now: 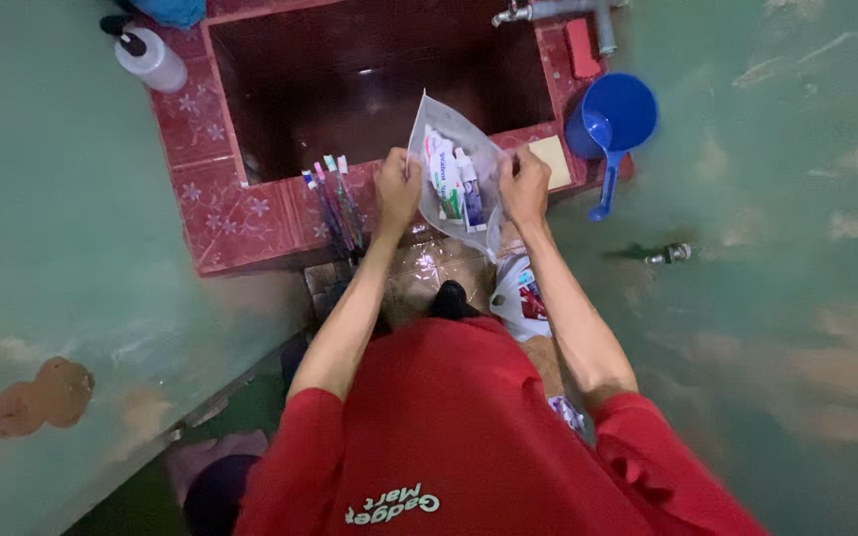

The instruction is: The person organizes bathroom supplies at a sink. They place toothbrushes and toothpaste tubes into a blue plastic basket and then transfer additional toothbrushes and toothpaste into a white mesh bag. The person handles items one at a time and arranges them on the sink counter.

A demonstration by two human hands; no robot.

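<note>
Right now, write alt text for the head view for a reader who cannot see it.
Seen from above, a person in a red shirt holds a clear plastic bag of small tubes with the left hand and right hand over a red tiled basin. Toothbrushes lie on its rim; a blue dipper sits at right.

head-worn view, looking steeply down, close over hands

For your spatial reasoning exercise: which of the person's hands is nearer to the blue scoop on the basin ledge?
Right. The right hand grips the clear bag's edge beside the blue scoop; the left hand holds the bag's far edge.
</note>
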